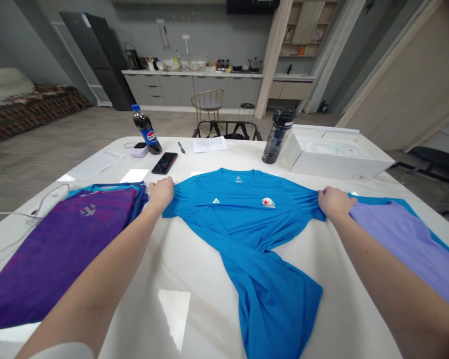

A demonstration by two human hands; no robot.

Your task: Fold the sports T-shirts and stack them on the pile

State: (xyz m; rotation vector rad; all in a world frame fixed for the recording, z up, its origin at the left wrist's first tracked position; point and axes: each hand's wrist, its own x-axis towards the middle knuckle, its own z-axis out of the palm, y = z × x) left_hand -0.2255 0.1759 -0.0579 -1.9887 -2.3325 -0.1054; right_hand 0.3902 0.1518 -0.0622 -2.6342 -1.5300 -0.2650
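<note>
A blue T-shirt (247, 224) lies front side up on the white table, its shoulders spread wide and its lower part twisted and bunched toward me. My left hand (162, 193) is closed on the sleeve at the left. The other sleeve is gripped by my right hand (335, 201), fingers wrapped over the cuff. Left of my left forearm rests a stack of folded shirts with a purple one (67, 249) on top. By my right forearm, a lavender shirt (407, 239) lies over blue fabric.
Along the far part of the table (142, 309) stand a cola bottle (148, 132), a dark drinking bottle (278, 137) and an open white box (333, 154). A phone (165, 163), a pen (181, 147) and papers (209, 144) lie there too. White cables (41, 214) run at the left edge.
</note>
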